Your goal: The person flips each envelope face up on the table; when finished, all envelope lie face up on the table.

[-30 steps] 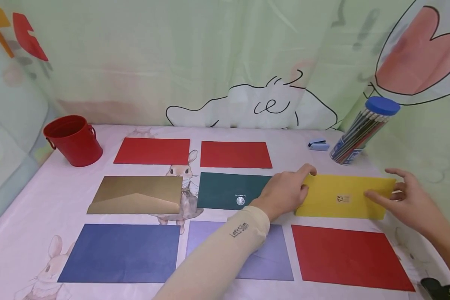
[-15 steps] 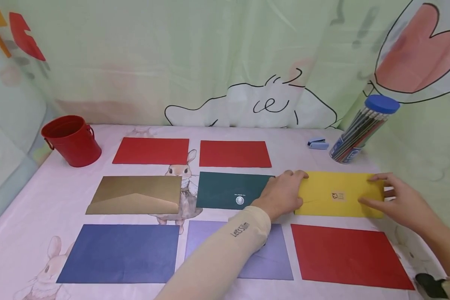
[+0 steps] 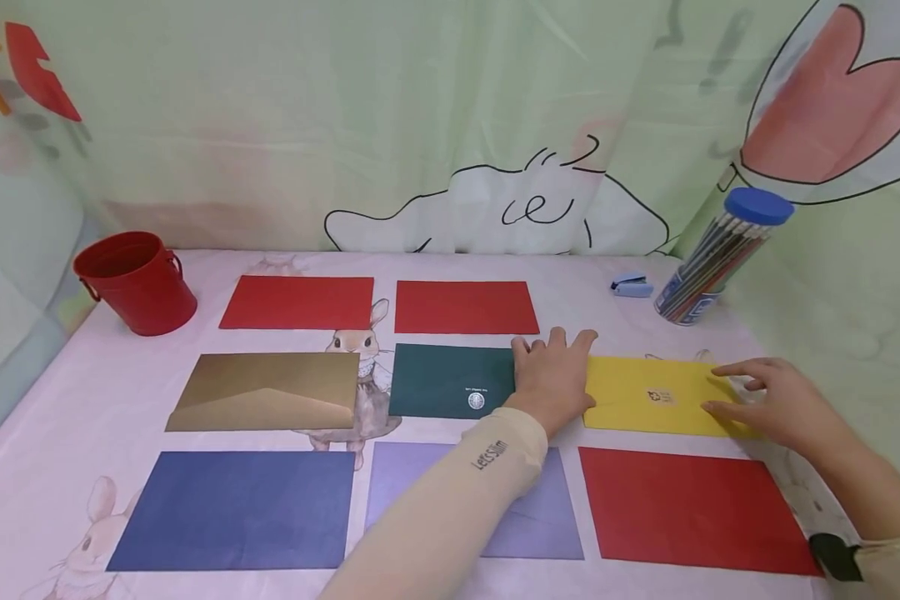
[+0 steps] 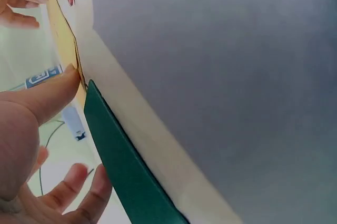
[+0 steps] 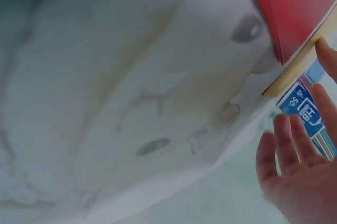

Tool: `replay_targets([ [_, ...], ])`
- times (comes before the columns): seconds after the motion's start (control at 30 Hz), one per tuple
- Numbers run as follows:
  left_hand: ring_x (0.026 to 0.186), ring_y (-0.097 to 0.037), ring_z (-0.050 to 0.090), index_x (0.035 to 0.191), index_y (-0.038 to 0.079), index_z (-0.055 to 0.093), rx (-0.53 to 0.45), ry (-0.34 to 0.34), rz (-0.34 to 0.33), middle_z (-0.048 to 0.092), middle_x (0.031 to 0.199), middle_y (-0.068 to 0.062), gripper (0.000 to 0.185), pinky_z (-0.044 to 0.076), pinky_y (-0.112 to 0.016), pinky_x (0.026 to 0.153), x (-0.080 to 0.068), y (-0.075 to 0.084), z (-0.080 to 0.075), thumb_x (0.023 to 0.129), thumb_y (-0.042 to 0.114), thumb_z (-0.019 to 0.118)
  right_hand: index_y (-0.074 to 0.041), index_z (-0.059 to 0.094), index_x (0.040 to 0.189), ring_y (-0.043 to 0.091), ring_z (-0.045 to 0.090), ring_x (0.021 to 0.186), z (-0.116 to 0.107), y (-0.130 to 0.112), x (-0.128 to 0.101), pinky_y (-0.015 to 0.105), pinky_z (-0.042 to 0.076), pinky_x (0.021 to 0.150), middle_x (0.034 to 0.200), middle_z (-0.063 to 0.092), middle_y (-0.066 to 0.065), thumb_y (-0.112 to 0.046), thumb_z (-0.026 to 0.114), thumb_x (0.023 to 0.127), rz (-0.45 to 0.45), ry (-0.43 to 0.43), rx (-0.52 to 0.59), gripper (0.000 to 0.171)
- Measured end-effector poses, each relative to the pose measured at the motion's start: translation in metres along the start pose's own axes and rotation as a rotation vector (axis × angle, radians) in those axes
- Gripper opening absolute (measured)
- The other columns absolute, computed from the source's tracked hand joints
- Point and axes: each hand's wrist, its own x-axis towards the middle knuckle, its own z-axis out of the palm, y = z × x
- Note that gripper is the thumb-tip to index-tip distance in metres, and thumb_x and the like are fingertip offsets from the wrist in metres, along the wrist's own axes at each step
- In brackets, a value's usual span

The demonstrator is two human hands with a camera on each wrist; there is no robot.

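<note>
From my remote seat this reads as a child's craft or stationery corner in a home or playroom, not a workshop. The bench point(image 3: 37, 433) in the lower half of the frame wears a pale pink cloth printed with rabbits. Behind it, across the top of the frame, hangs a soft green curtain point(image 3: 345, 117) with a cartoon bunny and a big red tulip (nursery decor, I'd say). A red tin bucket point(image 3: 137, 282) sits at middle left, a tube of pencils point(image 3: 712, 258) and small blue stapler point(image 3: 632, 286) at upper right, and coloured envelopes point(image 3: 461, 307) lie in rows.
</note>
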Motion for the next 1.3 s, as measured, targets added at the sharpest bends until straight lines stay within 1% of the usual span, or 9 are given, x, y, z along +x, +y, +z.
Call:
replay_targets([
  [0.17,0.101,-0.016,0.056,0.152,0.040,0.039,-0.005,-0.004,0.021,0.053,0.126,0.005,0.080,0.029,-0.043,0.097,-0.003,-0.002,-0.003,0.084,0.046,0.079,0.008,0.058,0.128,0.058,0.041,0.106,-0.002,-0.010,-0.001,0.051,0.058,0.066,0.127,0.032,0.043,-0.027,0.085,0.079,-0.057,0.002,-0.040,0.067],
  [0.33,0.091,-0.011,0.056,0.152,0.043,0.038,-0.073,-0.025,0.046,0.054,0.124,0.006,0.074,0.028,-0.042,0.094,0.006,-0.007,-0.013,0.088,0.046,0.075,0.002,0.060,0.132,0.052,0.050,0.109,-0.011,-0.034,0.003,0.053,0.056,0.075,0.130,0.046,0.035,-0.034,0.078,0.088,-0.163,-0.009,-0.013,0.060],
  [0.43,0.099,-0.008,0.053,0.152,0.044,0.037,-0.084,-0.039,0.041,0.054,0.127,0.006,0.074,0.028,-0.042,0.094,0.014,-0.020,-0.026,0.088,0.048,0.074,-0.002,0.058,0.137,0.049,0.052,0.112,-0.016,-0.057,0.009,0.055,0.055,0.080,0.132,0.051,0.030,-0.036,0.075,0.091,-0.215,-0.011,0.004,0.060],
  [0.57,0.118,-0.010,0.047,0.153,0.041,0.037,-0.088,-0.049,0.049,0.051,0.134,0.002,0.079,0.029,-0.045,0.097,0.020,-0.058,-0.047,0.086,0.046,0.077,-0.007,0.053,0.144,0.046,0.054,0.116,-0.018,-0.093,0.021,0.056,0.054,0.084,0.136,0.051,0.027,-0.034,0.079,0.088,-0.286,-0.031,0.013,0.067],
  [0.73,0.128,-0.019,0.045,0.155,0.035,0.036,-0.129,-0.038,0.054,0.049,0.142,-0.004,0.089,0.028,-0.051,0.101,0.022,-0.121,-0.073,0.080,0.041,0.084,-0.012,0.046,0.150,0.045,0.052,0.122,-0.012,-0.128,0.044,0.058,0.050,0.092,0.146,0.045,0.024,-0.038,0.083,0.084,-0.339,-0.082,0.074,0.081],
  [0.87,0.126,-0.027,0.046,0.156,0.034,0.034,-0.124,-0.044,0.003,0.047,0.144,-0.008,0.095,0.027,-0.053,0.101,0.021,-0.171,-0.085,0.077,0.044,0.086,-0.014,0.042,0.153,0.043,0.048,0.127,-0.001,-0.153,0.068,0.058,0.046,0.099,0.152,0.040,0.020,-0.036,0.084,0.084,-0.382,-0.145,0.138,0.084],
  [0.97,0.128,-0.030,0.043,0.157,0.034,0.033,-0.120,-0.063,-0.046,0.045,0.146,-0.009,0.097,0.026,-0.054,0.102,0.019,-0.202,-0.088,0.076,0.045,0.086,-0.016,0.040,0.155,0.043,0.045,0.131,0.010,-0.171,0.088,0.059,0.043,0.102,0.155,0.036,0.018,-0.032,0.084,0.084,-0.390,-0.193,0.190,0.085],
  [1.1,0.133,-0.032,0.037,0.157,0.033,0.034,-0.157,-0.098,-0.084,0.044,0.149,-0.009,0.096,0.024,-0.057,0.106,0.016,-0.227,-0.088,0.076,0.043,0.086,-0.017,0.042,0.154,0.043,0.039,0.135,0.027,-0.191,0.111,0.059,0.045,0.099,0.155,0.036,0.019,-0.032,0.087,0.080,-0.348,-0.228,0.179,0.088],
  [1.3,0.135,-0.029,0.035,0.155,0.031,0.039,-0.200,-0.136,-0.098,0.045,0.149,-0.005,0.096,0.019,-0.058,0.109,0.013,-0.240,-0.083,0.074,0.037,0.089,-0.015,0.046,0.152,0.043,0.029,0.142,0.041,-0.208,0.132,0.058,0.044,0.101,0.154,0.036,0.021,-0.025,0.087,0.080,-0.328,-0.280,0.061,0.084],
])
